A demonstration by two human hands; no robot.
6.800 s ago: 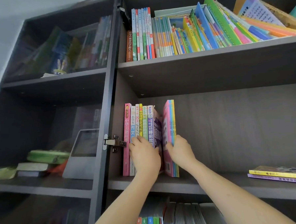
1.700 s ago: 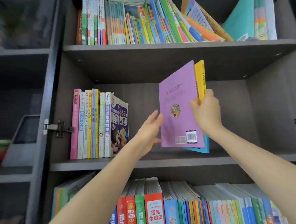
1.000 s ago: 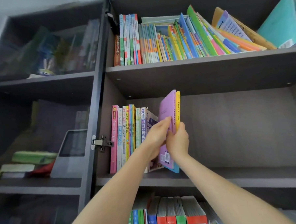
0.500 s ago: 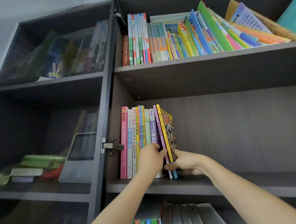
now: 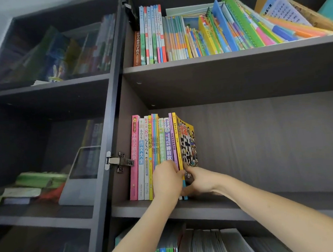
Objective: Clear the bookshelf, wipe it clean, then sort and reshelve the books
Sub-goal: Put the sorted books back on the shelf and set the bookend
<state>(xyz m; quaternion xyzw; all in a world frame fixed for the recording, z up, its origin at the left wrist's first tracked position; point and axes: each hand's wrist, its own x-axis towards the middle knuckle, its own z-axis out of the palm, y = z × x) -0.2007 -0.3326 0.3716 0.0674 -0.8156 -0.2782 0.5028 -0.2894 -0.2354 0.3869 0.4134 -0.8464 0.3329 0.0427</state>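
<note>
In a dark bookshelf [image 5: 259, 140], three open shelves in view, each one with books. On the middle shelf [image 5: 131, 209], at its left end, one upright row of books [image 5: 142, 158]: about a dozen, the thin spines in the middle too narrow to count surely. Two bare hands at the low right end of this row. Left hand [image 5: 167, 181] laid over the lower part of the spines, thumb touching the yellow spine; cannot tell if gripping or only pressing. Right hand [image 5: 202, 181] curled round the lower part of one yellow comic book [image 5: 187, 144], last in the row, its cover turned a little to the right. Just left of it, touching, one thin purple book [image 5: 172, 137].
</note>
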